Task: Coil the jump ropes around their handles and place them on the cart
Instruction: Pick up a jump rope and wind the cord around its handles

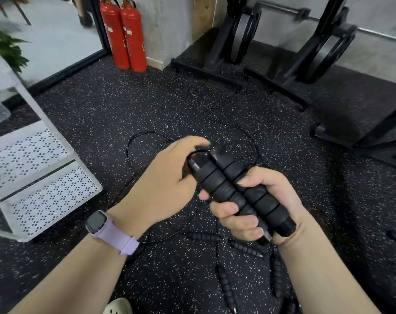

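Right hand (253, 209) grips both handles (235, 193) together; left hand (165, 175) pinches the rope (133, 141), none coiled yet. Other ropes (226, 284) lie on the floor, cart (56, 184) unloaded.

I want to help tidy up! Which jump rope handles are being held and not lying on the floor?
The pair of handles side by side in the right hand. The other handles lie loose on the floor.

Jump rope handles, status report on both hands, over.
Right hand grips both handles side by side. Left hand at the cord near their tops; grip unclear. Cord uncoiled, trailing on floor. More ropes below.
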Motion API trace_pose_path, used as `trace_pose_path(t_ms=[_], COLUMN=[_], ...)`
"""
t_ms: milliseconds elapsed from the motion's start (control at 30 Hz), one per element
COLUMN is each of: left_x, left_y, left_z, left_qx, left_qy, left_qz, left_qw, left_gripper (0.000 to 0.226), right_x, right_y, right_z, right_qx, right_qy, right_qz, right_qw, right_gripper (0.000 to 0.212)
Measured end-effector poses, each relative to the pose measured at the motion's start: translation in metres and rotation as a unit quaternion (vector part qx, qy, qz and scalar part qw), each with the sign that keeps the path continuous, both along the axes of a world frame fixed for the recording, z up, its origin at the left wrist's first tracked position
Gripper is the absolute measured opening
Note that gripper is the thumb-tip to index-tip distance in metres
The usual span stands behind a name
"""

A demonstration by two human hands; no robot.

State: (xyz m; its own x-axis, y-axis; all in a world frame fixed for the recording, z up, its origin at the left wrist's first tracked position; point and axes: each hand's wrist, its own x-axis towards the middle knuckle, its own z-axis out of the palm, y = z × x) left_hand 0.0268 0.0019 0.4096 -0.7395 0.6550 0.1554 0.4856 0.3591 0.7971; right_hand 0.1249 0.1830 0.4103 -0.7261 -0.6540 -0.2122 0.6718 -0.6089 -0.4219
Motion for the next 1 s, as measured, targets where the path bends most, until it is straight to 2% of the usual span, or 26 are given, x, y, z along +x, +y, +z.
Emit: trace_pose_path(t_ms=[67, 133, 233, 267, 300, 367, 433, 467, 500, 567, 600, 633, 700, 800, 867, 933, 967, 1000], left_x=[0.002, 0.004, 0.018, 0.026, 0.033, 0.042, 0.043, 0.041, 0.039, 0.034, 0.035, 0.035, 0.036, 0.04, 0.042, 0.042, 0.041, 0.04], left_y=[0.001, 0.003, 0.017, 0.023, 0.029, 0.037, 0.036, 0.033, 0.031, 0.029, 0.028, 0.028, 0.03, 0.035, 0.039, 0.04, 0.04, 0.04], left_z=[0.008, 0.012, 0.019, 0.021, 0.022, 0.023, 0.023, 0.018, 0.013, -0.004, -0.012, -0.015, -0.011, -0.003, -0.007, -0.016, -0.018, -0.018], left_qx=[0.069, 0.147, 0.265, 0.282, 0.272, 0.201, 0.122, 0.08, 0.015, -0.076, -0.12, -0.142, -0.117, -0.097, -0.116, -0.079, -0.042, -0.006], left_qy=[-0.076, -0.173, -0.328, -0.359, -0.371, -0.356, -0.37, -0.367, -0.315, -0.216, -0.184, -0.187, -0.256, -0.292, -0.295, -0.335, -0.372, -0.402], left_qz=[-0.036, -0.049, -0.017, 0.013, 0.056, 0.141, 0.183, 0.191, 0.175, 0.166, 0.157, 0.154, 0.165, 0.176, 0.159, 0.201, 0.229, 0.25], left_qw=[0.994, 0.973, 0.906, 0.89, 0.886, 0.902, 0.903, 0.907, 0.933, 0.959, 0.963, 0.96, 0.945, 0.935, 0.935, 0.917, 0.899, 0.881], left_gripper=[0.045, 0.032, 0.022, 0.028, 0.04, 0.07, 0.08, 0.078, 0.068, 0.052, 0.056, 0.057, 0.056, 0.079, 0.084, 0.07, 0.059, 0.051], right_x=[0.002, 0.004, 0.005, 0.004, 0.003, 0.002, 0.0, -0.001, -0.002, -0.001, 0.0, 0.0, -0.002, -0.002, 0.0, 0.003, 0.003, 0.004], right_y=[-0.001, -0.004, -0.014, -0.018, -0.021, -0.022, -0.02, -0.018, -0.017, -0.02, -0.023, -0.025, -0.031, -0.033, -0.037, -0.047, -0.052, -0.055], right_z=[0.001, 0.002, 0.003, 0.003, 0.002, -0.001, -0.003, -0.004, -0.006, -0.007, -0.008, -0.011, -0.012, -0.012, -0.012, -0.012, -0.012, -0.012], right_qx=[-0.042, -0.077, -0.113, -0.112, -0.101, -0.048, 0.051, 0.14, 0.264, 0.528, 0.616, 0.672, 0.715, 0.759, 0.814, 0.858, 0.866, 0.865], right_qy=[0.003, 0.009, 0.049, 0.062, 0.071, 0.082, 0.063, 0.049, 0.05, 0.08, 0.101, 0.122, 0.135, 0.134, 0.154, 0.204, 0.226, 0.245], right_qz=[0.006, 0.008, -0.027, -0.042, -0.055, -0.074, -0.104, -0.127, -0.146, -0.149, -0.135, -0.122, -0.121, -0.111, -0.067, -0.031, -0.033, -0.042], right_qw=[0.999, 0.997, 0.992, 0.991, 0.991, 0.993, 0.991, 0.981, 0.952, 0.832, 0.769, 0.72, 0.675, 0.628, 0.557, 0.471, 0.445, 0.436], right_gripper=[0.047, 0.046, 0.045, 0.044, 0.044, 0.041, 0.041, 0.04, 0.035, 0.012, 0.009, 0.015, 0.016, 0.014, 0.026, 0.043, 0.049, 0.053])
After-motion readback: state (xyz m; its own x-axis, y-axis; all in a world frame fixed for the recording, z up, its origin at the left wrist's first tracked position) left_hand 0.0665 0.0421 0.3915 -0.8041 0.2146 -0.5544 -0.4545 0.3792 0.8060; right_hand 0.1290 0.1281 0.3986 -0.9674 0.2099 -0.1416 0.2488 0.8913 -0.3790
